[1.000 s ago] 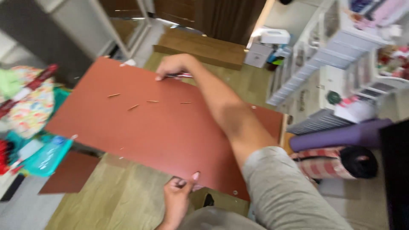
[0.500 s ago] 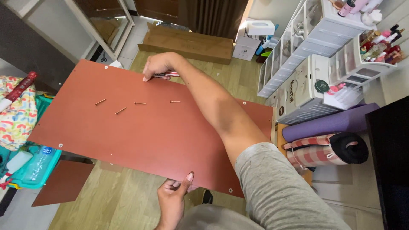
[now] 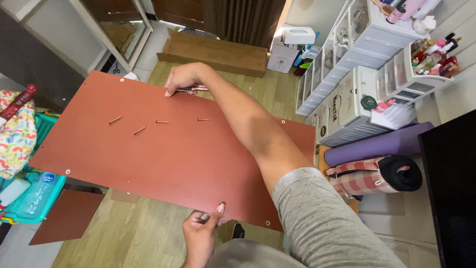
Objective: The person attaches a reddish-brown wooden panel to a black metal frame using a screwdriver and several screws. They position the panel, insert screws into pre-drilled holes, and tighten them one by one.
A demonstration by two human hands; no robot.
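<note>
A large reddish-brown panel lies flat and slightly skewed above a wood-look floor, filling the middle of the view. The right hand reaches across to the panel's far edge, arm stretched over the board, and is closed around a thin tool with a red and white handle; its tip is hidden under the fingers. The left hand grips the near edge of the panel, thumb on top and fingers curled underneath.

Four screws lie loose on the panel, strung out in a rough row a little nearer than the right hand and not touching one another. Small holes show at the panel's corners and along its edges.

A smaller brown board lies on the floor below the panel's near left corner. Beyond the far edge sits a long cardboard box. To the right stand white drawer units with bottles on top, and below them a rolled purple mat and a checked roll. At the left edge are a teal crate and patterned cloth
</note>
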